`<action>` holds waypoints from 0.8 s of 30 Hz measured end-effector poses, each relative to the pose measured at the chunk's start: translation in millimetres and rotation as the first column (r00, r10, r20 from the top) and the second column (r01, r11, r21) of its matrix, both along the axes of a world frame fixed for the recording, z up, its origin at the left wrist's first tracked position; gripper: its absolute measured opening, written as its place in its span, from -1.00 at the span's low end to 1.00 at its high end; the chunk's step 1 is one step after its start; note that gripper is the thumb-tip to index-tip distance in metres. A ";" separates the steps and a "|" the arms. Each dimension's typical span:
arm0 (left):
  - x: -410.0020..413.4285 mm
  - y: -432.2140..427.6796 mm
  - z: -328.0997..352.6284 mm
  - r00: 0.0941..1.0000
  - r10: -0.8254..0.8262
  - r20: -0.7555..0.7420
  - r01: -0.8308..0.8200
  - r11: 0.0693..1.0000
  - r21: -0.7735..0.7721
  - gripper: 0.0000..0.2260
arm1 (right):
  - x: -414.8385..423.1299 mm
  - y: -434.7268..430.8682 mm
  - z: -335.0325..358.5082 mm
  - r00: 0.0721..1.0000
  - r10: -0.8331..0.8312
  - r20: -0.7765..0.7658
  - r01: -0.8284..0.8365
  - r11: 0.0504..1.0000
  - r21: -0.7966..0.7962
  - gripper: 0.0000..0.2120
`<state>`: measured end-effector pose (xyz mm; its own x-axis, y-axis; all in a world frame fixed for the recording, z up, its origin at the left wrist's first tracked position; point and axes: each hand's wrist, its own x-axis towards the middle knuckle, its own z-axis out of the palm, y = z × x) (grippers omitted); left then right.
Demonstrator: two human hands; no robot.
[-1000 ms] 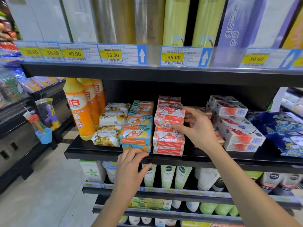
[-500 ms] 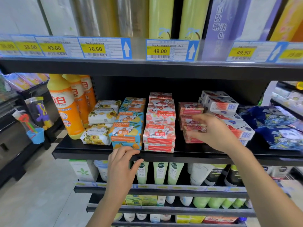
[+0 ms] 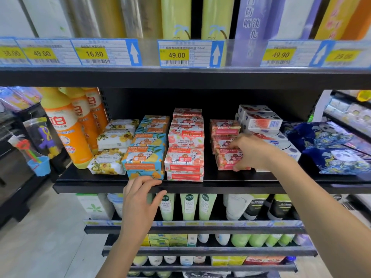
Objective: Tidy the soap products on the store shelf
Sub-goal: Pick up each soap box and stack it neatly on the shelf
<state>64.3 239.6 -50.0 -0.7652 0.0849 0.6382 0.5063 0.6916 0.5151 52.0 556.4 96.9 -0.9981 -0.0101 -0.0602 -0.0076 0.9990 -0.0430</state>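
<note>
Our right hand point(image 3: 253, 152) grips a pink cardboard soap box point(image 3: 225, 161) in a crooked stack, fingers curled; our left hand point(image 3: 140, 199) grips the black metal shelf point(image 3: 241, 185); left stacks seem done

I see the black shelf point(image 3: 209, 178) carrying, left to right, orange bottles point(image 3: 66, 133), stacked soap packs point(image 3: 185, 153), white boxes point(image 3: 263, 121) and blue patterned packets point(image 3: 337, 153).

Our right hand point(image 3: 251, 153) hides part of the pink soaps point(image 3: 224, 127); the far-right price tag point(image 3: 341, 56) is too blurred to read, the leftmost tag point(image 3: 10, 53) cut off.
</note>
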 end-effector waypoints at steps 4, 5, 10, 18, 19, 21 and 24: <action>2.0 1.5 -0.1 1.000 0.017 0.020 -0.017 1.000 0.009 -0.74 | 1.5 -2.6 1.4 0.999 0.032 -0.009 -0.032 0.996 0.085 -0.32; 2.9 2.0 -0.1 1.000 0.018 0.024 -0.018 1.000 0.010 -0.74 | 3.4 -4.3 1.1 0.999 0.031 -0.010 -0.030 0.996 0.080 -0.34; 17.1 8.2 8.0 0.996 0.007 0.085 -0.014 0.997 0.078 -0.77 | 18.8 -3.0 -13.7 0.973 0.116 -0.199 -0.108 0.993 0.047 -0.32; 67.5 64.8 58.5 0.825 -0.378 0.419 0.161 0.869 0.467 -0.73 | 69.8 0.3 -45.2 0.837 0.137 -0.530 -0.319 0.909 -0.267 -0.32; 68.8 74.2 64.1 0.785 -0.427 0.449 0.171 0.846 0.505 -0.67 | 75.3 0.8 -48.1 0.830 0.134 -0.541 -0.339 0.892 -0.299 -0.33; 69.6 94.0 71.4 0.723 -0.494 0.483 0.172 0.806 0.566 -0.56 | 84.4 3.4 -52.8 0.820 0.132 -0.556 -0.377 0.857 -0.352 -0.33; 70.6 121.3 73.2 0.694 -0.539 0.478 0.117 0.739 0.664 -0.58 | 95.7 9.4 -59.1 0.794 0.145 -0.591 -0.434 0.815 -0.384 -0.35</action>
